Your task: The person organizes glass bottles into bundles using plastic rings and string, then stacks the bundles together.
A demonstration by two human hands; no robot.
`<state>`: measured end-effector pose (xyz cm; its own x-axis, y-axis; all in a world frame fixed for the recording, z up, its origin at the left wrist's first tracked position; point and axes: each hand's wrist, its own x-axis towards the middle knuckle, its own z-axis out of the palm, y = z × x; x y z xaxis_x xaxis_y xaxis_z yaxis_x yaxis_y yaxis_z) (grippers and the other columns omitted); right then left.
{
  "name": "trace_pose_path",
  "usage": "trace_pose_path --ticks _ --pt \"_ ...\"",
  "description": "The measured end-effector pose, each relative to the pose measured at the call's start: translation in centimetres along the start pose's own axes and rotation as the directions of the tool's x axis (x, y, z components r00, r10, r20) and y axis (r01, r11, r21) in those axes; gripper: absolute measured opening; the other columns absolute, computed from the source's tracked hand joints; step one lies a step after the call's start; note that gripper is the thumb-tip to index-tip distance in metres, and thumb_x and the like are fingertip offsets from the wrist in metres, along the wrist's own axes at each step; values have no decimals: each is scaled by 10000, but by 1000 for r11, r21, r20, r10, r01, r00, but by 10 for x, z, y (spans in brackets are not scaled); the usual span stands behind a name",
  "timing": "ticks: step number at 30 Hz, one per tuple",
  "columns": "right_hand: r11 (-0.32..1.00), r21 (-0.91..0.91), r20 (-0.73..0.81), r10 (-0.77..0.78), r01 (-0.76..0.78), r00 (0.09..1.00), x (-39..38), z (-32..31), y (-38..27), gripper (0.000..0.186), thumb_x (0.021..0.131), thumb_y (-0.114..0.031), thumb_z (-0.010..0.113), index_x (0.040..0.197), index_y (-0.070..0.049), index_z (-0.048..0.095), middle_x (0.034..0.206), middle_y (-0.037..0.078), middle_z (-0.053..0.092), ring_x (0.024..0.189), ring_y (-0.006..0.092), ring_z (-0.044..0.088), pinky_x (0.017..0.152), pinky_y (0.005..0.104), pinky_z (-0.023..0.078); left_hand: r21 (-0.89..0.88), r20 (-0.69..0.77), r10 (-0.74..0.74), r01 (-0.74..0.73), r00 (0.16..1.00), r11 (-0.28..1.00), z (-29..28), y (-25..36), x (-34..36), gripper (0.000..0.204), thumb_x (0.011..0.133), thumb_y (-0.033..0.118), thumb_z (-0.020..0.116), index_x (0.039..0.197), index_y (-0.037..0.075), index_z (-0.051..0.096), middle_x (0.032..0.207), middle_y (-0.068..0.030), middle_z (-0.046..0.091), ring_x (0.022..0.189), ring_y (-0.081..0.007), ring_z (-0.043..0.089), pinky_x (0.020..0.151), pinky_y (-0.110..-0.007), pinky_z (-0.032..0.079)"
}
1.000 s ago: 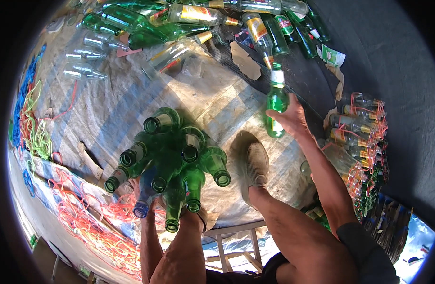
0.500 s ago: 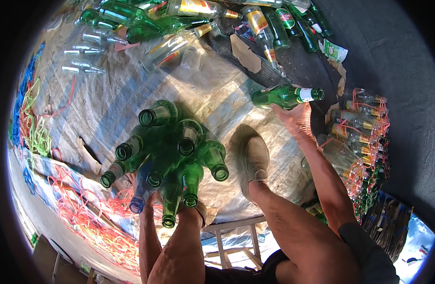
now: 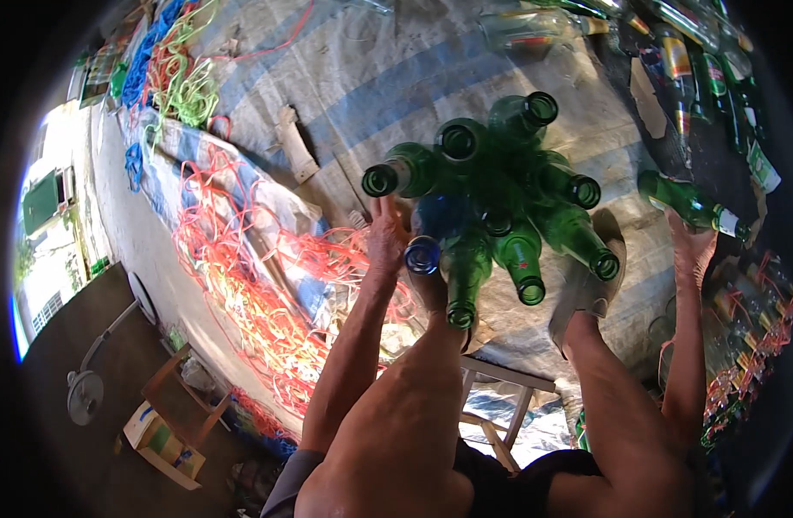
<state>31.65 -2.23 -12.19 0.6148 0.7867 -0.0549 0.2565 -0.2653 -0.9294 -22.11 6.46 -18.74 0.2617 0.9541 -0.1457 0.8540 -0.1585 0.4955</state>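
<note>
A tight cluster of upright green bottles [image 3: 517,250] stands between my feet, with one blue bottle [image 3: 423,250] at its near left side. My left hand [image 3: 385,242] is at the cluster's left edge, just below a green bottle's mouth. Its visible fingers are stretched out beside the glass; the fingertips are partly hidden. Out to the right, my right hand [image 3: 692,246] is closed on another green bottle [image 3: 677,197]. That bottle is tilted nearly flat, its pale-labelled neck pointing right and toward me.
Loose bottles [image 3: 673,52] lie at the far right; string-tied bottles [image 3: 751,328] are at the right. Tangled red plastic strapping [image 3: 232,285] covers the left side of the striped tarp [image 3: 396,78]. A wooden stool [image 3: 509,380] is near my legs, and a fan [image 3: 85,397] stands at lower left.
The view has swung left, so the cluster appears farther right. My left hand, mostly hidden before, now shows beside the cluster. My right hand still holds the green bottle, now angled more toward me.
</note>
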Motion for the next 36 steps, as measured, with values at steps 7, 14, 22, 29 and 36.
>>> trace_pose_path --ticks 7,14,22,29,36 --pt "972 -218 16 88 -83 996 -20 -27 20 737 781 -57 868 1392 4 460 1339 177 593 1210 244 601 1040 377 487 -290 43 -202 206 978 935 -25 30 -3 718 841 316 795 1420 88 438 1162 -200 521 989 -402 594 788 -497 510" --pt "922 -344 27 198 -177 980 -99 -71 37 609 874 -127 788 1397 -11 499 1207 128 641 1090 217 622 922 326 507 -469 -58 -289 230 955 853 -75 55 -70 372 873 117 756 1213 34 630 991 -84 532 802 -162 538 684 -295 466" --pt "907 -65 140 421 -415 896 -196 -86 36 490 906 -102 724 1346 -4 531 966 58 614 771 116 565 682 286 531 -572 -384 -666 401 640 716 -116 -47 -128 238 944 139 693 1127 -6 650 877 -44 571 748 -119 526 684 -285 460" --pt "845 -141 158 534 -516 831 -219 -87 33 474 903 -110 728 1328 -4 545 961 58 621 777 118 572 690 286 531 -28 -478 -388 428 788 903 -155 -125 -97 458 867 61 671 1315 42 578 1185 -209 599 1116 -384 584 967 -450 484" --pt "778 -202 158 625 -595 764 -236 -89 26 459 901 -118 733 1310 -5 560 957 58 627 782 120 579 699 286 532 135 -48 -577 578 815 805 -163 -142 -82 596 854 100 673 1420 150 493 1365 -197 557 1205 -426 602 941 -484 529"
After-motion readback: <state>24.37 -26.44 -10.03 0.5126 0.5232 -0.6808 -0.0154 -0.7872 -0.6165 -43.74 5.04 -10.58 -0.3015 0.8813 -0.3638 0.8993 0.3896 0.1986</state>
